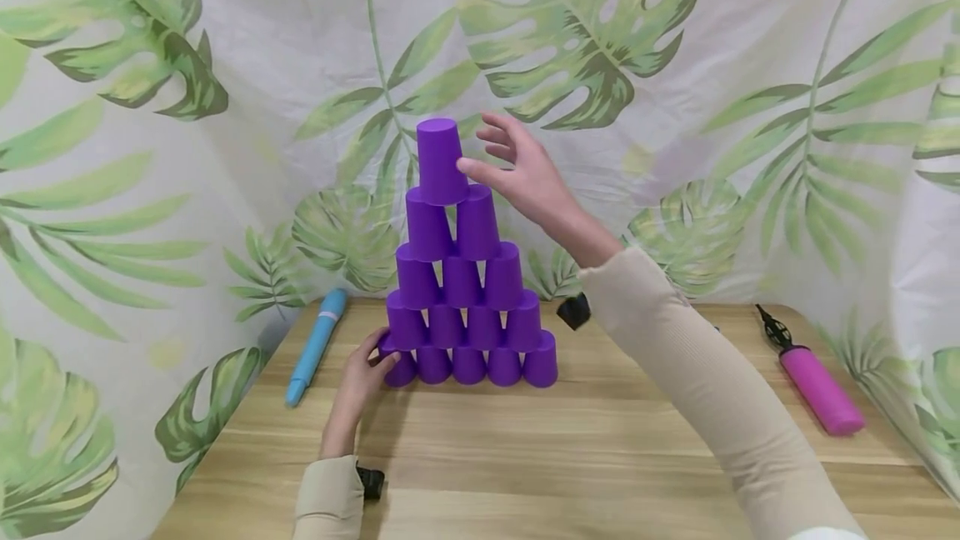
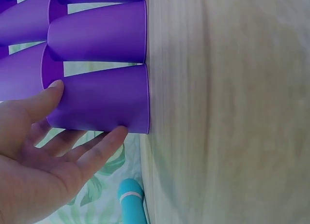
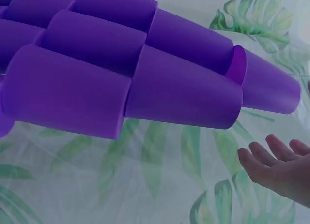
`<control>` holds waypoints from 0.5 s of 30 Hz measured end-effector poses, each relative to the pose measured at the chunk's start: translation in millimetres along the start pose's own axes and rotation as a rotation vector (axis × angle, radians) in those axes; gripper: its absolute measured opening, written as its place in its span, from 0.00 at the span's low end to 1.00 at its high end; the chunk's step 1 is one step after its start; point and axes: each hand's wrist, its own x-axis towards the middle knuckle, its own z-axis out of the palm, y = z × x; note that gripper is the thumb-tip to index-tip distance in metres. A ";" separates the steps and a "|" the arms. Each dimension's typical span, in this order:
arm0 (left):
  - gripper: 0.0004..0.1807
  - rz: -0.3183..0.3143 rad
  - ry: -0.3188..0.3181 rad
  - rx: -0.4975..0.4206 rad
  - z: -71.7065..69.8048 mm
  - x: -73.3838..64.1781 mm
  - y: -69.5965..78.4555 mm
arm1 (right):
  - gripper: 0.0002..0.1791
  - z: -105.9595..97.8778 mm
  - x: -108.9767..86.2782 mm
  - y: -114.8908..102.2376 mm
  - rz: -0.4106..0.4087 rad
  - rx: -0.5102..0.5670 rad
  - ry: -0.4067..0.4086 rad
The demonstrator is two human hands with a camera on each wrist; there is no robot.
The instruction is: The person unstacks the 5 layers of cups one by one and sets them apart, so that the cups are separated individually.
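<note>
Purple cups stand upside down in a five-tier pyramid, with a single top cup (image 1: 439, 161) at its peak. My right hand (image 1: 525, 173) is raised at the right of that cup, fingers loosely extended and thumb overlapping its edge. A gap shows between the right hand (image 3: 278, 168) and the top cup (image 3: 271, 86) in the right wrist view. Down at the lower left, my left hand (image 1: 364, 369) holds the bottom-left cup (image 2: 104, 100). Its thumb lies over the cup's near face, while other fingers bend along the outer side, partly hidden behind it.
A blue tube (image 1: 318, 348) with a pale band lies left of the pyramid. On the right lies a pink hand pump (image 1: 821, 390) with a black nozzle. The wooden table (image 1: 600, 457) meets a leaf-print cloth (image 1: 330, 48) behind.
</note>
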 end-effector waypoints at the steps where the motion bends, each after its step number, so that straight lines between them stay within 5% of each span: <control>1: 0.28 0.003 0.000 0.006 -1.6 -0.3 -0.3 | 0.44 3.1 6.0 -1.1 0.030 -0.001 -0.014; 7: 0.28 0.009 0.003 0.042 -4.2 -2.3 -1.8 | 0.51 17.6 33.3 1.0 0.147 0.044 -0.081; 15: 0.28 0.020 0.020 0.021 1.9 2.0 -1.5 | 0.47 27.2 45.3 7.2 0.111 0.034 -0.104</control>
